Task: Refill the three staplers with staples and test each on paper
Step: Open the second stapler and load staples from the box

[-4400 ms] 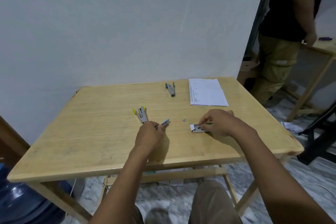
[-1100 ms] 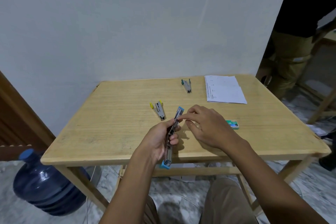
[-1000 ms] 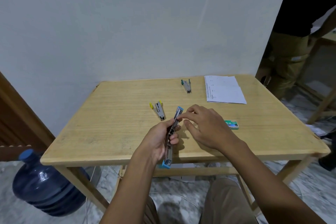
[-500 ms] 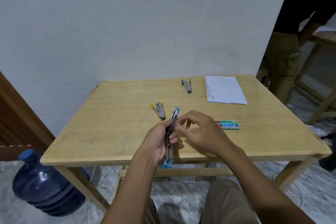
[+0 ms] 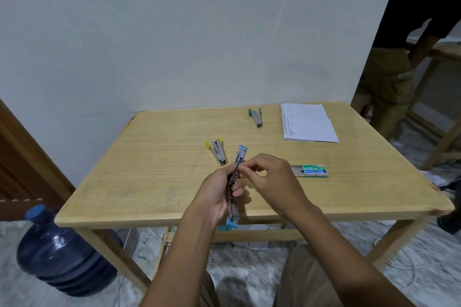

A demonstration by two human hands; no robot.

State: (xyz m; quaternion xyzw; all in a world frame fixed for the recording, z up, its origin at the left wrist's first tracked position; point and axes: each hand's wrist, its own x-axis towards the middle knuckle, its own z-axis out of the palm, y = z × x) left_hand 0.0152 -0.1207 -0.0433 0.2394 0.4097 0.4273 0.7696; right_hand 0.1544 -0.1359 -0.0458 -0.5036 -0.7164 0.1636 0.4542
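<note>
Right hand point(image 5: 272, 179) went from straight-ish fingers to pinching opened blue stapler point(image 5: 240, 157); left hand point(image 5: 214, 194) grips its middle. Guess staples going in.

The only lettering I am managing to read is sitting on the staple box point(image 5: 314, 170), which is lying on the table point(image 5: 149, 169) toward the right. Its green lid is showing "No.10-1M" in pale characters across a blue band. A smaller word is running above that, and a dark patch at the lid's right end is carrying fine print, but both are coming out too small to make out. The paper point(image 5: 308, 123) at the far side is bearing a column of print along its left edge and a few scattered marks, all too tiny to read.
</note>
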